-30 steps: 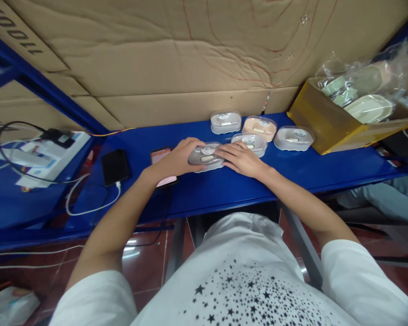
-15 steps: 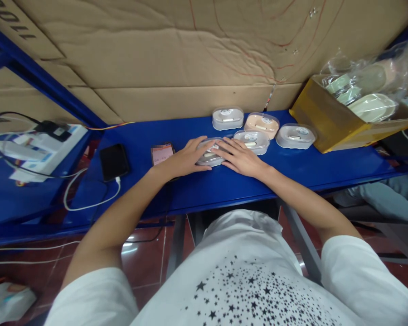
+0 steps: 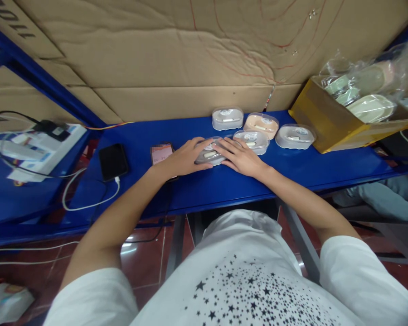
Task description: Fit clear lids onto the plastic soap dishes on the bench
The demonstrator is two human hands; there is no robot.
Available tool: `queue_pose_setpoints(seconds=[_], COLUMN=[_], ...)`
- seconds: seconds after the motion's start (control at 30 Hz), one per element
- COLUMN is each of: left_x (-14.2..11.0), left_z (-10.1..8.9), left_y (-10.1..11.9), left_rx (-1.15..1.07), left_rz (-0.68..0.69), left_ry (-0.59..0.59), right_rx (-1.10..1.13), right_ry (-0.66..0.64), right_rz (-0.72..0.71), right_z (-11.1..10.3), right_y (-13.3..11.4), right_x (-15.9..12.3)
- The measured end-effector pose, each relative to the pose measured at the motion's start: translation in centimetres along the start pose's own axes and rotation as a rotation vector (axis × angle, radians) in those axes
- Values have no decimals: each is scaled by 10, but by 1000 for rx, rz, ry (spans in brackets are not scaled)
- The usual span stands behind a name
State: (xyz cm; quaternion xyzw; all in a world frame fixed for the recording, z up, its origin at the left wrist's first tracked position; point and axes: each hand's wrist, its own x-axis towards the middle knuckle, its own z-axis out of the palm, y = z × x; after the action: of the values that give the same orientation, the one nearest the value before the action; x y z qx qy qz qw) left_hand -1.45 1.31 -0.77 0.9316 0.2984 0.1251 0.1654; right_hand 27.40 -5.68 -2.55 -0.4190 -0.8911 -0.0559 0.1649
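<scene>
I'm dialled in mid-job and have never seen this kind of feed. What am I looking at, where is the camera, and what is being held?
There is no machine here: a head-worn camera looks down over a person's chest at their two bare hands. The left hand and right hand both press on a clear oval lidded case lying on the blue shelf. Behind it stand four more cases, one of them peach. Left of the hands lie a lit phone and a dark phone on a white cable. At right, a yellow cardboard box holds bagged cases.
</scene>
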Motion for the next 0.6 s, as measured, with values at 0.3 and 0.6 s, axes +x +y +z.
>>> queue_pose_setpoints(seconds=[0.3, 0.6], left_x=[-3, 2], left_z=[-3, -3], left_y=[15, 11], left_rx=[219, 215], left_rz=[-27, -82], left_ry=[0, 25], right_rx=[-7, 4], right_ry=[25, 34], right_rz=[-17, -22], right_z=[0, -6], right_y=[3, 4], right_x=[0, 1])
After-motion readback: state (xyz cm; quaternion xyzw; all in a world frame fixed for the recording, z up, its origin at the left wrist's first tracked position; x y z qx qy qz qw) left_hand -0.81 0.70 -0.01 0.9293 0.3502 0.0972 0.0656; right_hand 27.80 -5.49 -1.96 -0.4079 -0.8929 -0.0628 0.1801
